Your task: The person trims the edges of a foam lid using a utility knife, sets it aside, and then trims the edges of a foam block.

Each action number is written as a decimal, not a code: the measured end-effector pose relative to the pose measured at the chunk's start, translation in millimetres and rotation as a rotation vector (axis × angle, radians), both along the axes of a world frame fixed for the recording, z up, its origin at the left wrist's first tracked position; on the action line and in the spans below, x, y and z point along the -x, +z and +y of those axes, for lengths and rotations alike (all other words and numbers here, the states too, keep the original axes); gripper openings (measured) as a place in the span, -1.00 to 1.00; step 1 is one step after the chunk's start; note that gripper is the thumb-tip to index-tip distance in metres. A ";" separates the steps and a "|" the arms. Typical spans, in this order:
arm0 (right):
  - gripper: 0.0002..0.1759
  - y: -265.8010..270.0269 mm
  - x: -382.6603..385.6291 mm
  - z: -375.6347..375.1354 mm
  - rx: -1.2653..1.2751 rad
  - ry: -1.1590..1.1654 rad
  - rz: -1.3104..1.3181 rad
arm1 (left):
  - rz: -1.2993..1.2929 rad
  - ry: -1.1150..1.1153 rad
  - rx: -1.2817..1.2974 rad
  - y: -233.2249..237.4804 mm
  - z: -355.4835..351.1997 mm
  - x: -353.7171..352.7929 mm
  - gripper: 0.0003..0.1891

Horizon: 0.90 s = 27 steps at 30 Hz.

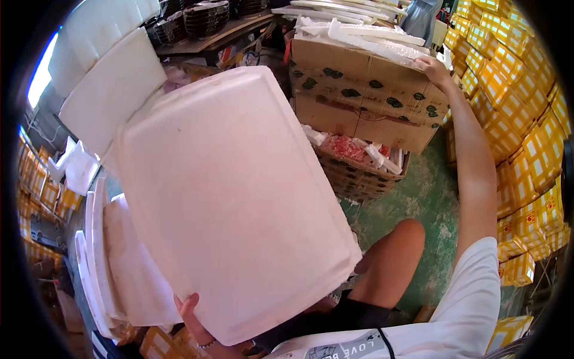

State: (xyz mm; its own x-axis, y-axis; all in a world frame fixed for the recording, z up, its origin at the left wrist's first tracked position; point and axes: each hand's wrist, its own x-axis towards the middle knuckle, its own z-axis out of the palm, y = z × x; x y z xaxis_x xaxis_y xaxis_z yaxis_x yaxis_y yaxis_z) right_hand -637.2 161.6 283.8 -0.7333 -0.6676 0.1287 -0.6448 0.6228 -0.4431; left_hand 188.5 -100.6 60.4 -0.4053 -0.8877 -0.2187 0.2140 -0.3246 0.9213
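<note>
A large white foam lid [233, 191] fills the middle of the view, tilted in front of my body. My left hand [189, 306] is closed on its lower left edge, with the thumb on the face and the other fingers mostly hidden. My right arm is stretched far forward. At its end, my right hand [435, 70] is curled over the top right edge of a cardboard box [365, 96] printed with dark green leaf shapes. Long white foam strips [376, 39] lie in the top of that box, close to my fingertips.
Below is another open carton [359, 179] holding red material [345, 148] and foam scraps. Yellow-wrapped boxes [514, 119] are stacked high on the right. Foam sheets [128, 257] lean at the left. Dark wrapped bundles [206, 19] sit on a table behind. The floor [412, 191] is green.
</note>
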 end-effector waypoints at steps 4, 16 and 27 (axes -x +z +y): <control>-0.56 -22.8 -48.3 5.8 0.014 -0.117 0.843 | 0.029 0.088 0.090 12.7 17.2 24.6 -0.26; -0.21 -284.7 -395.4 -71.9 -0.431 0.356 -0.429 | -0.467 0.263 0.737 10.2 74.7 89.6 -0.13; -0.26 -464.2 -504.6 -169.3 0.651 -0.196 -1.665 | 0.378 0.418 0.325 -57.4 99.5 111.1 -0.15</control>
State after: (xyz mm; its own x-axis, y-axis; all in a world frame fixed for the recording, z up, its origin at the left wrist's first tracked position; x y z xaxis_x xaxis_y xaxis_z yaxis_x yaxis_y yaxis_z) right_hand -132.6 -7.7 -180.4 -0.4074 -0.7125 -0.5712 0.7419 0.1066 -0.6620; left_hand 77.4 -1.1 3.1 -0.0081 -0.9840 0.1779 0.5902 0.1389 0.7952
